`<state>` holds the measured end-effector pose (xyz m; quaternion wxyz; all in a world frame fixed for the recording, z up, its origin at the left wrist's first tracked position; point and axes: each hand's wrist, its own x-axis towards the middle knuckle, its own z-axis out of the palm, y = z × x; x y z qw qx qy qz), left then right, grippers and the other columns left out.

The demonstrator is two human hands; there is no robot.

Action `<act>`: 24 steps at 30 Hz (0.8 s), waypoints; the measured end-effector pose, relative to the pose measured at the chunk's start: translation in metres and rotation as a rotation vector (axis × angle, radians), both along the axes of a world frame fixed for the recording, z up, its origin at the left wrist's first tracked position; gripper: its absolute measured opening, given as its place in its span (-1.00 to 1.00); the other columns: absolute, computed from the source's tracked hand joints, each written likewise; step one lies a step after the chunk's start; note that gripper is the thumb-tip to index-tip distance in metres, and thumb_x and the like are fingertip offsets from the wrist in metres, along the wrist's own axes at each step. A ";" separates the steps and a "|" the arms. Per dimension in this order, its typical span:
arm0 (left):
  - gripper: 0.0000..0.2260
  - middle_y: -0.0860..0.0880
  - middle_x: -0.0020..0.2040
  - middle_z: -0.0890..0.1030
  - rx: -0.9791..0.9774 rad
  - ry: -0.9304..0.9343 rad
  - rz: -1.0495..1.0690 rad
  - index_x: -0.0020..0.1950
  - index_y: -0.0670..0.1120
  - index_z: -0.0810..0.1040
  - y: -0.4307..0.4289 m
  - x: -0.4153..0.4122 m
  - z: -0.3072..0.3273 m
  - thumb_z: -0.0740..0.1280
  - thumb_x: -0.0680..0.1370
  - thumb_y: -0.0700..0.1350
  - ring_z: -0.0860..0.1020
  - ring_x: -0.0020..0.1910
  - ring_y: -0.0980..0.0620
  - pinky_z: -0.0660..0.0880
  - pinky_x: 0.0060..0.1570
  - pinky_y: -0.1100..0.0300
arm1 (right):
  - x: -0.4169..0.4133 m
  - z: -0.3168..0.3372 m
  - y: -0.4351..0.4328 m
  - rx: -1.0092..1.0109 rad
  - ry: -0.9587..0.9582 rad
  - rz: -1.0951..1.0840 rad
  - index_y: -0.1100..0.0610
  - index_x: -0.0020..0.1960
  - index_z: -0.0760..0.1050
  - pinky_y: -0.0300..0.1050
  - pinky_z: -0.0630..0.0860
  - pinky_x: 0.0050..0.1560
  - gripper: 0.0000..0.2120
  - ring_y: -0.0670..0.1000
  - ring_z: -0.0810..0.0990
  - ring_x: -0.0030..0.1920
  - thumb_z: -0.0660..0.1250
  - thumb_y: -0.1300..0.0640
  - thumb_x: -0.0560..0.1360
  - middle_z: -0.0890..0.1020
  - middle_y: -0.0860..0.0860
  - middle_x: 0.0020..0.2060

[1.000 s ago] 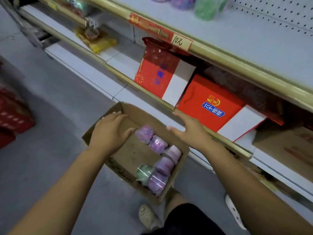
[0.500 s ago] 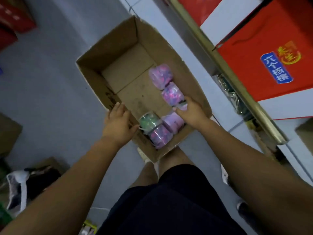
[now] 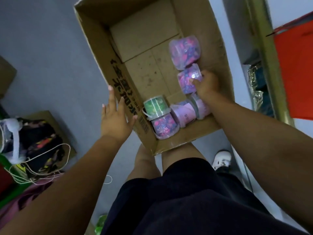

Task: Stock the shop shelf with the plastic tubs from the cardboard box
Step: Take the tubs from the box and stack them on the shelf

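The open brown cardboard box point(image 3: 96, 48) stands on the grey floor point(image 3: 42, 56), just in front of the person's bare knees. Its right wall is near the gold-coloured metal shelf rail point(image 3: 265, 65). A red gift box point(image 3: 296, 73) sits on the shelf behind that rail, and shiny foil packets point(image 3: 256, 89) lie below it. To the left, well apart from the box, a heap of dark patterned cloth with white cord point(image 3: 39, 143) lies on a flat piece of cardboard point(image 3: 52, 119). A white shoe point(image 3: 221, 161) shows beside the right forearm.

Six plastic tubs lie in the box, crowded along its right wall and near corner. Five are clear purple-and-pink tubs point(image 3: 185, 53) and one is a clear green tub point(image 3: 155, 106). The right hand point(image 3: 205, 85) has its grip curled round the second purple tub point(image 3: 188, 78) from the far end, and its wrist covers part of the tub just nearer. The left hand point(image 3: 116, 116) has a wide-open grip holding nothing, fingers straight and spread at the outside of the box's printed left wall. Whether it touches the wall I cannot tell.
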<state>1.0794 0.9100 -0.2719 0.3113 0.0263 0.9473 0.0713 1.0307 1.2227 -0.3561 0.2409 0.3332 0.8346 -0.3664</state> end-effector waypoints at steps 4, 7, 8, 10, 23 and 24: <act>-0.36 -0.07 0.65 -0.17 0.118 0.013 0.144 0.55 -0.14 0.30 0.010 -0.003 0.009 0.27 0.59 0.21 0.17 0.57 -0.22 0.12 0.54 -0.18 | 0.007 0.032 -0.017 -0.100 0.099 -0.054 0.04 -0.18 0.53 -0.21 0.40 -0.30 -0.85 -0.21 0.48 -0.37 0.49 0.07 0.48 0.59 -0.08 -0.32; -0.39 -0.03 0.65 0.07 0.224 0.060 0.261 0.53 -0.04 0.35 0.018 -0.005 0.022 0.24 0.58 0.28 0.09 0.60 -0.07 0.09 0.54 -0.17 | 0.020 0.069 -0.036 -0.314 0.099 -0.110 0.06 -0.14 0.55 -0.34 0.51 -0.27 -0.88 -0.29 0.59 -0.31 0.48 0.16 0.50 0.62 -0.10 -0.26; -0.37 -0.01 0.63 0.14 0.272 0.062 0.297 0.54 0.00 0.34 0.021 -0.005 0.028 0.23 0.57 0.31 0.08 0.59 -0.03 0.09 0.55 -0.12 | 0.024 0.081 -0.043 -0.415 0.107 -0.104 0.16 -0.07 0.59 -0.39 0.52 -0.23 -0.94 -0.32 0.61 -0.27 0.47 0.22 0.50 0.65 -0.06 -0.21; -0.31 0.03 0.56 0.28 0.460 -0.026 0.433 0.56 0.03 0.29 0.029 -0.004 0.044 0.28 0.52 0.34 0.19 0.54 0.05 0.23 0.48 0.08 | 0.029 0.104 -0.059 -0.593 0.098 -0.078 0.30 0.07 0.60 -0.38 0.56 -0.10 -0.84 -0.30 0.64 -0.18 0.44 0.32 0.50 0.68 0.02 -0.11; -0.30 -0.04 0.28 0.59 0.826 -0.075 1.239 0.37 -0.04 0.44 -0.014 0.020 0.064 0.50 0.32 0.22 0.62 0.22 -0.03 0.62 0.12 -0.09 | 0.024 0.048 -0.101 -0.470 -0.145 0.004 0.11 0.30 0.53 0.00 0.51 0.30 -0.64 0.05 0.61 0.21 0.36 -0.04 0.58 0.65 0.06 0.15; -0.29 -0.05 0.29 0.59 0.836 -0.072 1.266 0.38 -0.06 0.44 -0.019 0.023 0.065 0.49 0.33 0.22 0.62 0.22 -0.04 0.61 0.13 -0.12 | 0.027 0.034 -0.102 -0.434 -0.195 0.031 0.12 0.40 0.45 -0.02 0.47 0.34 -0.53 0.07 0.56 0.28 0.39 -0.04 0.56 0.59 0.09 0.25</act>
